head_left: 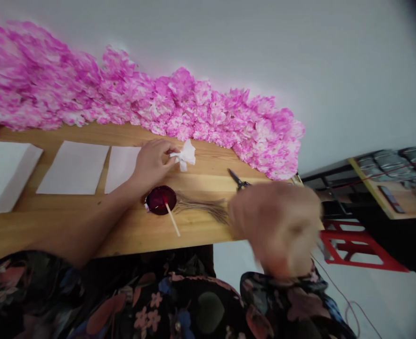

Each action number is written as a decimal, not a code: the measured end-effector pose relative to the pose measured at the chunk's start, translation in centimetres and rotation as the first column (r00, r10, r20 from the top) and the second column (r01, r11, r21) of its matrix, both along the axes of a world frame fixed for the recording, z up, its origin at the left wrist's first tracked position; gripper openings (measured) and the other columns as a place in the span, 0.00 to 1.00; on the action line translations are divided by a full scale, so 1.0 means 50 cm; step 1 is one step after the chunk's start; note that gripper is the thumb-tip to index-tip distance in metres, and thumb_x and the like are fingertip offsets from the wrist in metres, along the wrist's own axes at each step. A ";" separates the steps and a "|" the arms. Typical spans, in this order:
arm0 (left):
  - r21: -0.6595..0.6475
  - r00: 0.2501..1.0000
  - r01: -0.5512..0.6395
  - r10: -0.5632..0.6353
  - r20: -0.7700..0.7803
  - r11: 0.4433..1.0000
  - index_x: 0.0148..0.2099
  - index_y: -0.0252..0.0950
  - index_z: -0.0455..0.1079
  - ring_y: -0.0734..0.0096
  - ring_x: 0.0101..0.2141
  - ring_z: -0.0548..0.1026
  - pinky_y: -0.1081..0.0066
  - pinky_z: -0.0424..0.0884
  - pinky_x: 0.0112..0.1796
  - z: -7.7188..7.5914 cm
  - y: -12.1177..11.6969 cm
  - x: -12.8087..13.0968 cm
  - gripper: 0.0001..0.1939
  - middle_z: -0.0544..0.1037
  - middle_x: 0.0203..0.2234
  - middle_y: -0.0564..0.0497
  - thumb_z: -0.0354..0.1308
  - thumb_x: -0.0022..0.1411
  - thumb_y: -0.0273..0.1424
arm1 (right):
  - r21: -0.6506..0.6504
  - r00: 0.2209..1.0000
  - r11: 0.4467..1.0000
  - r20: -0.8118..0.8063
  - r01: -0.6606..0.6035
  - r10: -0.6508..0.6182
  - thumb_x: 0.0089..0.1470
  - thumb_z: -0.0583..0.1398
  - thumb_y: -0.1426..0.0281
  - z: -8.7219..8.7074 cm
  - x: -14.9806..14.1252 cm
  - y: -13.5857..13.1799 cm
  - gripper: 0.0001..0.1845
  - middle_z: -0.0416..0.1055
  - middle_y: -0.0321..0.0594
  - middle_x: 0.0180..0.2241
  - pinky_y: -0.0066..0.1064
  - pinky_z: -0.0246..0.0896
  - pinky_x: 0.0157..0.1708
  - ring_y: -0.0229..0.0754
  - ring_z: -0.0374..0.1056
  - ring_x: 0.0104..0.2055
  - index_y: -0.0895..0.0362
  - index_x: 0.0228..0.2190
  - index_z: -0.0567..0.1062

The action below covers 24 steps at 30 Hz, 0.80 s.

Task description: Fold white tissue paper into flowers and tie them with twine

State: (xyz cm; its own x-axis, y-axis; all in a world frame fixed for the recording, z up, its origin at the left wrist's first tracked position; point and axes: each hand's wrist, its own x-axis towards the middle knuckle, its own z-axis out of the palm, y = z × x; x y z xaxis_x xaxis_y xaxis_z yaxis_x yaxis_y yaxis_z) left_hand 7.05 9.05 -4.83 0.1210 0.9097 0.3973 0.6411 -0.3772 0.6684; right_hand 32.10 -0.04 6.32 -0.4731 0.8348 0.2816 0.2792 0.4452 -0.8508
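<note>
My left hand (153, 162) reaches over the wooden table with thumb and fingers pinched on a small white paper flower (186, 154), its petals fanned out to the right. Below that hand sits a bowl of dark red liquid (156, 201) with a wooden stick (172, 219) leaning out over its rim. Beside the bowl lies a bundle of thin brown wires (206, 207). My right hand (276, 228) is raised near the table's right front edge, smeared by motion, its fingers unclear. Just behind it lies a pair of black scissors (238, 179), partly covered.
Pink and white paper flowers (179, 103) are heaped along the wall at the back. White paper sheets (73, 167) and a thicker white stack (4, 174) lie at left. To the right stand a red stool (356, 247) and another table holding a phone (391, 198).
</note>
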 end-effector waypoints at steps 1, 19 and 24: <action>0.006 1.000 0.004 -0.004 0.001 1.000 0.40 0.40 0.76 0.57 0.43 0.79 0.57 0.72 0.48 -0.001 -0.001 0.000 0.05 0.83 0.38 0.49 0.60 0.62 0.30 | 0.001 1.000 1.000 -0.021 0.018 -0.018 0.48 0.65 0.35 -0.011 -0.009 0.037 0.33 0.64 0.30 0.15 0.29 0.55 0.21 0.31 0.59 0.19 0.51 0.18 0.72; 0.117 0.998 -0.033 0.039 -0.049 0.993 0.44 0.45 0.77 0.56 0.47 0.76 0.57 0.69 0.51 -0.008 -0.001 0.005 0.06 0.82 0.43 0.49 0.61 0.65 0.33 | -0.135 0.973 0.964 0.063 0.230 -0.224 0.55 0.63 0.60 -0.207 -0.092 0.236 0.13 0.70 0.33 0.25 0.29 0.51 0.30 0.34 0.58 0.28 0.57 0.28 0.78; 0.099 0.997 0.008 0.000 -0.077 0.995 0.42 0.44 0.79 0.55 0.46 0.75 0.56 0.68 0.50 0.003 -0.011 0.011 0.06 0.80 0.40 0.49 0.60 0.67 0.35 | -0.137 0.966 0.957 0.078 0.256 -0.247 0.54 0.64 0.59 -0.215 -0.099 0.217 0.14 0.68 0.31 0.23 0.30 0.51 0.30 0.33 0.56 0.26 0.57 0.25 0.75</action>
State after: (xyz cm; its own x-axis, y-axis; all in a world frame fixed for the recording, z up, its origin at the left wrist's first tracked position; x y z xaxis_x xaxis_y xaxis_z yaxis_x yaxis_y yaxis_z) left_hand 7.59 8.50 -4.67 0.1580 0.8658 0.4748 0.6876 -0.4415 0.5764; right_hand 27.13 10.81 -4.43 -0.2549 0.9586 0.1269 0.4183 0.2277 -0.8793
